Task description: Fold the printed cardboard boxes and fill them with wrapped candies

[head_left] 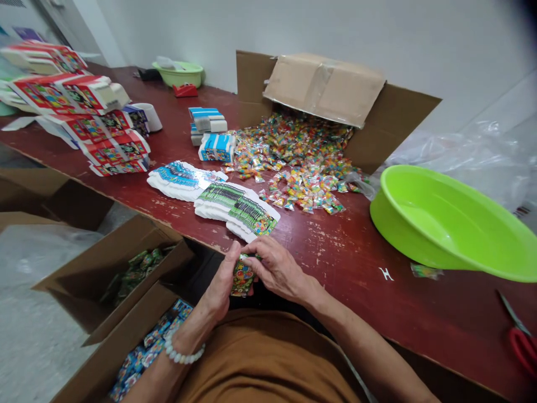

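Between my two hands, just past the table's front edge, is a small green printed candy box. My left hand is wrapped around its left side. With my right hand I grip its upper end, thumb and fingers at the top flap. Whether anything is inside the box is hidden. Right beyond my hands lies a fanned stack of flat green cartons. A similar fan of flat blue cartons is to its left. Small wrapped candy packets are heaped behind them.
A tipped cardboard box spills the packets. At right stand a lime-green basin and red-handled scissors. Stacked red cartons fill the left. Below the table edge, open boxes hold green boxes and blue boxes.
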Demonstrator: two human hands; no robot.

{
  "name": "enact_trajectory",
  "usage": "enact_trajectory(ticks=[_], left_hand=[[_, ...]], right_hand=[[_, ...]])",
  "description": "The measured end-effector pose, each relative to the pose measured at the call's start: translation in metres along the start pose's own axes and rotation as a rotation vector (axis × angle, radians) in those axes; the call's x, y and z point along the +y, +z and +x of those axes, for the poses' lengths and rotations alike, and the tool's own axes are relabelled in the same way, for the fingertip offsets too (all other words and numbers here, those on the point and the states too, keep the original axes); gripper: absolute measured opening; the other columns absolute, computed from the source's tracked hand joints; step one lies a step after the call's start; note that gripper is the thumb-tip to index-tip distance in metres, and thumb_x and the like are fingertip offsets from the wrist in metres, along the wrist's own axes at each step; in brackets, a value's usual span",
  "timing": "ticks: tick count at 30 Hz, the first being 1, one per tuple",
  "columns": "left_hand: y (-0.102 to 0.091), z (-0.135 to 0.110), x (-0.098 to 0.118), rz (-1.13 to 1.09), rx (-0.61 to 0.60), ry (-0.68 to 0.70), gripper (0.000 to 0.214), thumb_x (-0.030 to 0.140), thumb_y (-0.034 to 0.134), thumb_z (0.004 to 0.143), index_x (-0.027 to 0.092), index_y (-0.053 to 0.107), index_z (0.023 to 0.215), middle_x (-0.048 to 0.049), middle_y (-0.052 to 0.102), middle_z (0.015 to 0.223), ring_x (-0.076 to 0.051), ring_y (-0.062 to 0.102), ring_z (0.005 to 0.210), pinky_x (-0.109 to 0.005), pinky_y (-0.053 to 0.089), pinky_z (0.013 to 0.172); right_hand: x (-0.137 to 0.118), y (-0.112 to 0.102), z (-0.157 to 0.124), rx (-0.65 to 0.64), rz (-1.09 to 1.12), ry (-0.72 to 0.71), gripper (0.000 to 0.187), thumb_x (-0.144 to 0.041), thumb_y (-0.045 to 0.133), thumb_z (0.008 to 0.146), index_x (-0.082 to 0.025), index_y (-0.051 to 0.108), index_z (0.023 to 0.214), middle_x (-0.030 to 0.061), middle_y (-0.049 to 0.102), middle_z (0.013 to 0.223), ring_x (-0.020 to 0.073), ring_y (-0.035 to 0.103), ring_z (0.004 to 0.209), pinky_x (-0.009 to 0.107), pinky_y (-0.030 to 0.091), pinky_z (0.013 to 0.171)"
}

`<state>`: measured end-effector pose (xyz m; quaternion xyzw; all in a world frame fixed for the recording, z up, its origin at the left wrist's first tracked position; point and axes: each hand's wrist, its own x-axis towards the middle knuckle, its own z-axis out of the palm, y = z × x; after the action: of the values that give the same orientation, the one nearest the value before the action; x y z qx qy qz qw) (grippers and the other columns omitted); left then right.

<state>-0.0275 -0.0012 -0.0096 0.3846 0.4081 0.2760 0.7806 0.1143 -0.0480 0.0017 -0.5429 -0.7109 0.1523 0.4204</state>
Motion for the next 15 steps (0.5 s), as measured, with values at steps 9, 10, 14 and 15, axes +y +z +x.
enact_trajectory(ticks=[9, 10, 14, 15], left_hand=[[0.003, -0.003, -0.001, 0.166, 0.008, -0.026, 0.07, 0.086, 0.054, 0.068, 0.018, 0.067, 0.073, -0.0027, 0.064, 0.055, -0.015, 0.057, 0.045, -0.023, 0.046, 0.039], [0.003, -0.003, -0.001, 0.177, 0.001, -0.028, 0.071, 0.087, 0.053, 0.068, 0.018, 0.068, 0.075, -0.0029, 0.065, 0.055, -0.015, 0.057, 0.045, -0.023, 0.046, 0.039], [0.001, 0.001, -0.003, 0.199, -0.039, -0.086, 0.074, 0.088, 0.049, 0.07, 0.017, 0.069, 0.071, -0.0043, 0.063, 0.051, -0.015, 0.055, 0.041, -0.023, 0.043, 0.037], [0.001, 0.002, -0.003, 0.193, -0.048, -0.103, 0.073, 0.088, 0.048, 0.07, 0.017, 0.068, 0.07, -0.0046, 0.062, 0.051, -0.015, 0.054, 0.04, -0.023, 0.043, 0.037]], right_hand=[[0.0, -0.024, 0.012, -0.237, 0.126, 0.04, 0.017, -0.02, 0.059, 0.095, -0.019, 0.074, 0.103, 0.005, 0.075, 0.089, 0.0149, 0.067, 0.077, 0.023, 0.047, 0.07], [0.0, -0.027, 0.012, -0.277, 0.137, 0.019, 0.019, -0.02, 0.058, 0.095, -0.02, 0.074, 0.104, 0.0044, 0.076, 0.089, 0.0145, 0.067, 0.075, 0.023, 0.047, 0.069], [0.002, -0.023, 0.011, -0.246, -0.026, -0.072, 0.022, -0.016, 0.053, 0.096, -0.016, 0.074, 0.104, 0.0085, 0.074, 0.084, 0.0167, 0.066, 0.072, 0.025, 0.046, 0.067], [0.003, -0.021, 0.011, -0.219, -0.079, -0.076, 0.022, -0.016, 0.053, 0.095, -0.014, 0.074, 0.101, 0.0097, 0.074, 0.082, 0.0175, 0.066, 0.071, 0.026, 0.046, 0.067]])
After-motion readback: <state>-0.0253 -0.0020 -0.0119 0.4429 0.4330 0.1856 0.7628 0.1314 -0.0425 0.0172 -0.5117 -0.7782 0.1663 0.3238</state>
